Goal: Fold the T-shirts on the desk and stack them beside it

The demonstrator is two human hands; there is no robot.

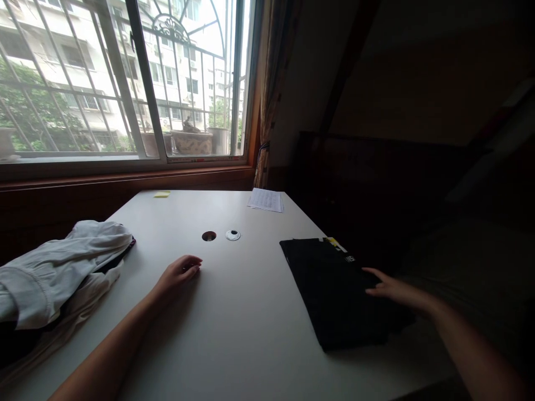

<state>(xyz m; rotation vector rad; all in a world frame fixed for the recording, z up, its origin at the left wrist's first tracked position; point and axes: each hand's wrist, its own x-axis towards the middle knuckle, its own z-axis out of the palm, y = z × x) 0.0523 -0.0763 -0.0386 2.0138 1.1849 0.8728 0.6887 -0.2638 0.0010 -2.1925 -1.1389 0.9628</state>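
A dark folded cloth (330, 295), probably a garment, lies flat on the white table (246, 312), with small light and yellow marks near its far right corner. Over its right edge is my right hand (384, 287), index finger and thumb stretched apart and nothing held; whether it touches the cloth I cannot tell. Near the table's middle, my left hand (180, 273) rests low over the top with loosely bent fingers and a gap by the thumb, empty. A heap of white and dark clothes (62, 267) lies to its left.
Beyond my left hand are a round cable hole (209, 236) and a small round cover (233, 235). Printed papers (266, 200) and a yellow sticky note (161, 194) lie along the far edge. A barred window (184, 94) and a tied curtain (263, 150) stand behind.
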